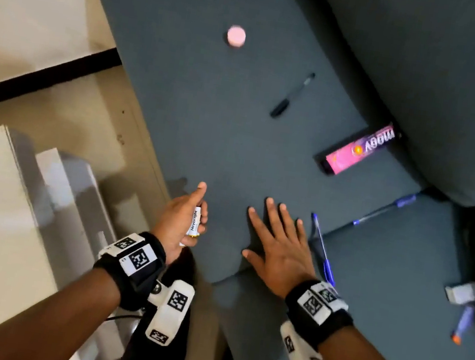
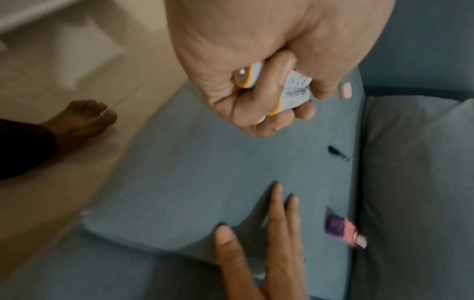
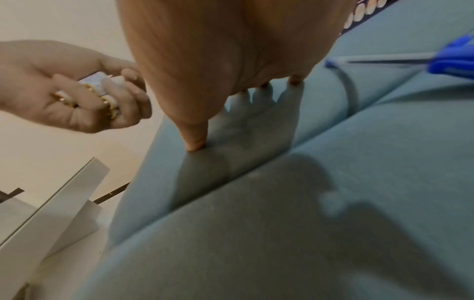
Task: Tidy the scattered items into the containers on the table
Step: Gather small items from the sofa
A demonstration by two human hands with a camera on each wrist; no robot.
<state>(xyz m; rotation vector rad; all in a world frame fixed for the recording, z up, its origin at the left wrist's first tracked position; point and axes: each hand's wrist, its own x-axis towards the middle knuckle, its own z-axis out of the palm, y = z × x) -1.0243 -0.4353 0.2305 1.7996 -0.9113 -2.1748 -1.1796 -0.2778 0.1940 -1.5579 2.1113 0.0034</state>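
My left hand (image 1: 178,217) grips a small bundle of white batteries (image 1: 195,223) with yellow ends, just off the sofa's front edge; the wrist views show its fingers (image 2: 279,85) curled round the batteries (image 3: 94,83). My right hand (image 1: 279,241) lies open, fingers spread, its thumb (image 3: 195,142) pressing into the grey-blue sofa cushion (image 1: 207,129). Scattered on the cushion are a pink round piece (image 1: 236,36), a black pen (image 1: 292,95), a pink packet (image 1: 357,150) and a blue pen (image 1: 323,248) right beside my right hand.
A second blue pen (image 1: 385,211) lies in the seam between cushions. A small white-grey item (image 1: 461,292) and a blue dart with an orange tip (image 1: 462,324) lie at the far right. White boxes (image 1: 55,171) stand on the floor at the left. My bare foot (image 2: 87,115) is on the floor.
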